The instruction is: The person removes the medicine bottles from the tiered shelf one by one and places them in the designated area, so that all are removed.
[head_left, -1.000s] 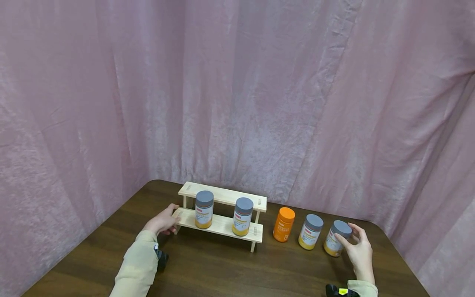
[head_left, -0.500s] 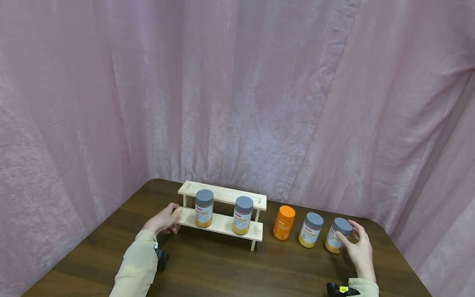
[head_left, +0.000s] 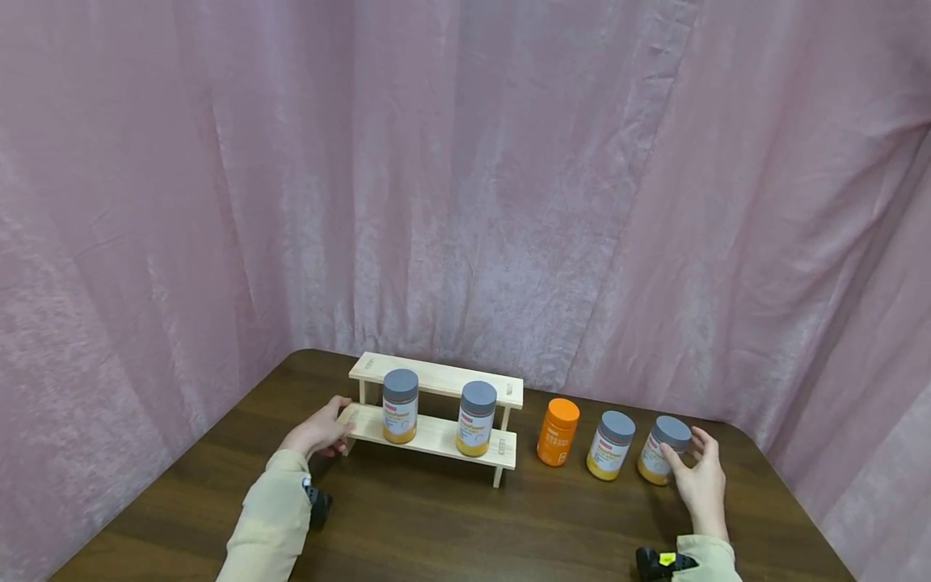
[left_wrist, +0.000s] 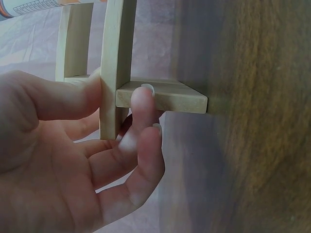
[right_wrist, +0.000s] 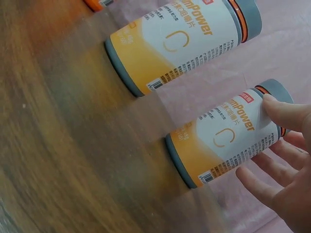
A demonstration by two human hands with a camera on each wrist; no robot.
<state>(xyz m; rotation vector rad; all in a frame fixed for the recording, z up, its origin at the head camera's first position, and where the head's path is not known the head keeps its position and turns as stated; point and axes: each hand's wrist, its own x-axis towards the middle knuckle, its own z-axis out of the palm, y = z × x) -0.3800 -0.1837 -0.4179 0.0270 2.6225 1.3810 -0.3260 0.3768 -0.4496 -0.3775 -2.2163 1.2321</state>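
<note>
The grey-lidded bottle at the far right of the counter stands upright, last in a row of three loose bottles. The right hand is at its right side: in the right wrist view the thumb tip touches the label just below the lid, while the other fingers are spread and gently curved beside the bottle, not closed round it. Just to the left stands a second grey-lidded bottle with the same white and yellow label, a little apart from the first. Next along is an orange bottle with an orange cap.

Left of the orange bottle sits a two-step wooden rack. Two more grey-lidded bottles stand upright on its lower step, one toward the left end and one toward the right end; the upper step carries nothing.

The left hand is at the rack's left end. In the left wrist view its thumb presses one face of the end upright and a fingertip lies against the end of the lower board, so the hand pinches the rack lightly while the remaining fingers curl loosely beneath. Both forearms wear pale sleeves. A pink curtain hangs behind the counter.
</note>
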